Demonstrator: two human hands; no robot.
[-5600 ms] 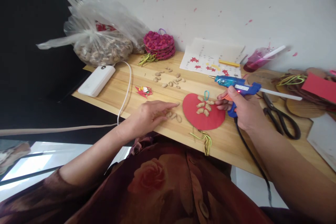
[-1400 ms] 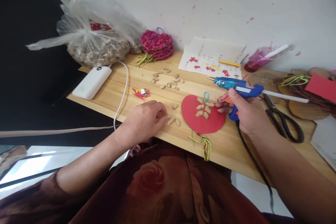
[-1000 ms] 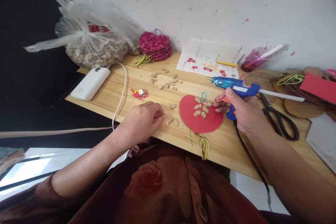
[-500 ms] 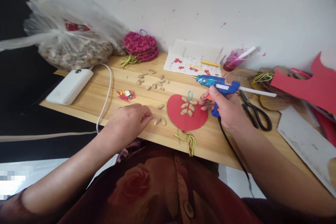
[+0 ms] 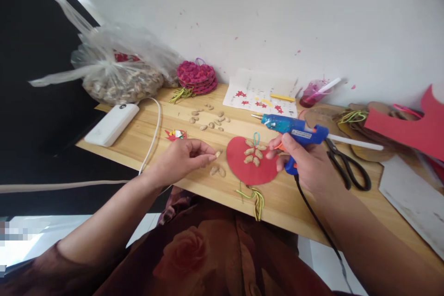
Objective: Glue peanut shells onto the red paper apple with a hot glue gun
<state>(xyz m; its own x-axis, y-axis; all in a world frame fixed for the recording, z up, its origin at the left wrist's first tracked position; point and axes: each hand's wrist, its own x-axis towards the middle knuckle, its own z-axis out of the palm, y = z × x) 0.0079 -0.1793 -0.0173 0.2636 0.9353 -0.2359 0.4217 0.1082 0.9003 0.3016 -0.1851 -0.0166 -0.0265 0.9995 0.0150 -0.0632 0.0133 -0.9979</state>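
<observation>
My left hand (image 5: 183, 161) is raised a little over the wooden table (image 5: 284, 194), its fingertips pinched on a pale nut shell (image 5: 218, 153). Two more shells (image 5: 217, 171) lie just below it. My right hand (image 5: 305, 166) grips a blue glue gun (image 5: 294, 127), its nozzle pointing left above a red paper disc (image 5: 251, 167). Several shells (image 5: 253, 153) sit on the disc under a small blue loop. Yellow-green strings (image 5: 255, 196) hang from the disc's near edge.
A plastic bag of shells (image 5: 118, 76), a white power bank (image 5: 111, 124) with its cable, loose shells (image 5: 210, 119), stacked pink discs (image 5: 196, 76), a paper with red stars (image 5: 260, 95), a pink cup (image 5: 312, 92), black scissors (image 5: 347, 171) and red card (image 5: 405, 122) crowd the table.
My left hand has lifted off the table with one shell pinched in its fingertips. The right hand stays put with the glue gun. The view shifted slightly.
</observation>
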